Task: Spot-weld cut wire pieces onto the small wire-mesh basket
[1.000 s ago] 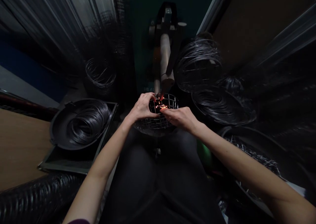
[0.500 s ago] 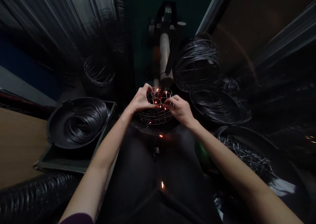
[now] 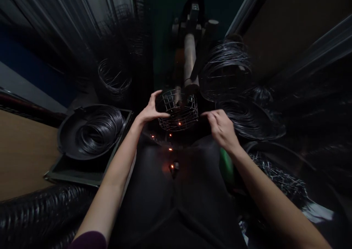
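A small round wire-mesh basket point(image 3: 178, 110) sits under the tip of a welding machine arm point(image 3: 190, 60), straight ahead of me. My left hand point(image 3: 150, 110) grips the basket's left rim, thumb over the near edge. To the basket's right my right hand point(image 3: 220, 126) hovers with loosely curled fingers, a short gap away, holding nothing that I can make out. Orange sparks point(image 3: 170, 149) glow under the basket and fall toward my lap.
A black pan of coiled wire rings point(image 3: 93, 132) rests in a tray at my left. More wire coils point(image 3: 225, 69) are stacked at the right, with a bin of short wire pieces point(image 3: 277, 175) beside my right arm. A wooden surface point(image 3: 19, 153) lies far left.
My right hand has let go of the basket and drawn back to the right. The basket has turned more upright in my left hand. The weld sparks have dropped below it.
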{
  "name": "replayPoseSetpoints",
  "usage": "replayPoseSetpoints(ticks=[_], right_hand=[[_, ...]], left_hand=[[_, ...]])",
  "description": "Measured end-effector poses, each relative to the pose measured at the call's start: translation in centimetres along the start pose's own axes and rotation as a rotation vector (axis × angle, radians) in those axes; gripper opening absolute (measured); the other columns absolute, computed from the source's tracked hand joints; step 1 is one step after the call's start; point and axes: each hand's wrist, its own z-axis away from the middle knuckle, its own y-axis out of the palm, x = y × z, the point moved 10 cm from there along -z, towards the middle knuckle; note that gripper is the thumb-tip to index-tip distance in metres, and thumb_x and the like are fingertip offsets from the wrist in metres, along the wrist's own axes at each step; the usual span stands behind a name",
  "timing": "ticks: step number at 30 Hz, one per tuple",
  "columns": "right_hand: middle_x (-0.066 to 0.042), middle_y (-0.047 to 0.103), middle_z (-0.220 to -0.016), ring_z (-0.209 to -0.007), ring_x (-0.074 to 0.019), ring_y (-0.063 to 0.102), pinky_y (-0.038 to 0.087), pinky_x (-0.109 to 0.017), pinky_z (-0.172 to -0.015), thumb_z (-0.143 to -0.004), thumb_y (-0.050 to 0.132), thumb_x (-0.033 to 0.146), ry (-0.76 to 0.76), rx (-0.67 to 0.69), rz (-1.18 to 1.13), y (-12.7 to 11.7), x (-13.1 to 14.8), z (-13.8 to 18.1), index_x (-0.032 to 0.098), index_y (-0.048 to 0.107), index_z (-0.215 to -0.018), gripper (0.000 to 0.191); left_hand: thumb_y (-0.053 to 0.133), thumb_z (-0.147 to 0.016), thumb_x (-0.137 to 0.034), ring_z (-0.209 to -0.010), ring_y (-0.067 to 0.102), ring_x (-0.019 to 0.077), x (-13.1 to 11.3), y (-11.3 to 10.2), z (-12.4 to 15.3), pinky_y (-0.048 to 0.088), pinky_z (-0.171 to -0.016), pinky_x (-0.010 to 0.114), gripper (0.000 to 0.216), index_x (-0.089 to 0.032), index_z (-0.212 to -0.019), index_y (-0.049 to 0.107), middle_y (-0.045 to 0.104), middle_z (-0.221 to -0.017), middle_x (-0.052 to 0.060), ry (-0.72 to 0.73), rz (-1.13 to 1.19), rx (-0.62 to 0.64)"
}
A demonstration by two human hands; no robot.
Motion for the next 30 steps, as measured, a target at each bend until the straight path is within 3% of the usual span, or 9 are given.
replayPoseSetpoints(ticks=[2, 5, 9, 12, 15, 19, 23, 26, 30], right_hand=[[-0.008, 0.066, -0.093, -0.09, -0.0213, 0.063, 0.051, -0.036, -0.086, -0.1, 0.03, 0.042, 0.056, 0.136, -0.049, 0.1, -1.1, 3.7, 0.023, 0.068, -0.097, 0.043], [-0.005, 0.069, -0.083, -0.074, -0.0203, 0.065, 0.056, -0.035, -0.071, -0.098, 0.034, 0.042, 0.159, 0.432, -0.161, 3.3, -3.8, 10.2, 0.025, 0.066, -0.096, 0.036], [-0.006, 0.071, -0.084, -0.075, -0.022, 0.069, 0.057, -0.036, -0.07, -0.092, 0.04, 0.033, 0.157, 0.666, -0.26, 7.3, -6.0, 15.9, 0.026, 0.067, -0.088, 0.028], [-0.004, 0.068, -0.076, -0.065, -0.0194, 0.066, 0.055, -0.032, -0.061, -0.091, 0.044, 0.036, 0.251, 0.611, -0.346, 6.8, -5.8, 14.5, 0.025, 0.067, -0.108, 0.031], [0.0, 0.062, -0.07, -0.057, -0.0146, 0.056, 0.049, -0.028, -0.055, -0.088, 0.057, 0.046, 0.252, 0.509, -0.437, 5.2, -2.0, 9.6, 0.022, 0.061, -0.128, 0.047], [-0.002, 0.068, -0.075, -0.061, -0.0124, 0.056, 0.044, -0.024, -0.056, -0.082, 0.067, 0.046, 0.204, 0.64, -0.497, 6.7, 3.5, 3.7, 0.017, 0.074, -0.099, 0.034], [-0.004, 0.074, -0.084, -0.077, -0.0159, 0.067, 0.047, -0.025, -0.07, -0.089, 0.063, 0.032, 0.077, 0.617, -0.155, 7.7, 5.1, 0.5, 0.017, 0.076, -0.094, 0.02], [-0.009, 0.074, -0.109, -0.09, -0.0217, 0.071, 0.048, -0.029, -0.071, -0.096, 0.052, 0.033, -0.158, 0.596, 0.242, 7.7, 6.4, 1.1, 0.017, 0.07, -0.117, 0.031], [-0.015, 0.059, -0.138, -0.085, -0.0231, 0.072, 0.046, -0.03, -0.057, -0.098, 0.041, 0.024, -0.334, 0.647, 0.554, 8.1, 6.5, 3.2, 0.016, 0.047, -0.145, 0.048]], left_hand=[[0.089, -0.05, -0.048, -0.143, 0.036, 0.0352, 3.4, 0.4, 1.8, 0.034, -0.114, 0.055, 0.117, -0.023, -0.143, 0.024, 0.035, -0.149, 0.02, -0.122, 0.138, -0.003], [0.088, -0.05, -0.04, -0.136, 0.046, 0.0322, 6.4, 0.4, 3.5, 0.042, -0.107, 0.055, 0.11, -0.027, -0.139, 0.025, 0.044, -0.142, 0.018, -0.208, 0.228, -0.102], [0.085, -0.052, -0.032, -0.129, 0.053, 0.0263, 4.3, -1.0, 4.6, 0.045, -0.105, 0.047, 0.094, -0.026, -0.129, 0.032, 0.051, -0.134, 0.013, -0.116, 0.143, -0.214], [0.084, -0.056, -0.032, -0.129, 0.051, 0.0262, 0.0, -1.5, 5.7, 0.042, -0.11, 0.045, 0.076, -0.023, -0.121, 0.045, 0.054, -0.131, 0.012, 0.011, -0.02, -0.139], [0.085, -0.059, -0.034, -0.129, 0.049, 0.0297, -4.0, -0.8, 6.8, 0.038, -0.112, 0.048, 0.059, -0.022, -0.11, 0.059, 0.053, -0.134, 0.012, 0.119, -0.259, -0.034], [0.086, -0.058, -0.033, -0.129, 0.047, 0.032, -6.6, 1.2, 7.1, 0.038, -0.111, 0.049, 0.057, -0.022, -0.109, 0.063, 0.052, -0.137, 0.012, 0.176, -0.407, 0.05], [0.086, -0.058, -0.033, -0.13, 0.045, 0.0335, -7.2, 2.7, 6.5, 0.038, -0.11, 0.051, 0.056, -0.023, -0.107, 0.061, 0.051, -0.139, 0.012, 0.189, -0.452, 0.09], [0.086, -0.059, -0.035, -0.13, 0.045, 0.034, -7.4, 2.9, 6.1, 0.039, -0.109, 0.052, 0.054, -0.022, -0.105, 0.062, 0.051, -0.138, 0.014, 0.193, -0.447, 0.079], [0.087, -0.058, -0.033, -0.13, 0.046, 0.0342, -7.3, 3.4, 5.3, 0.04, -0.109, 0.052, 0.054, -0.021, -0.104, 0.061, 0.052, -0.137, 0.014, 0.182, -0.417, 0.068]])
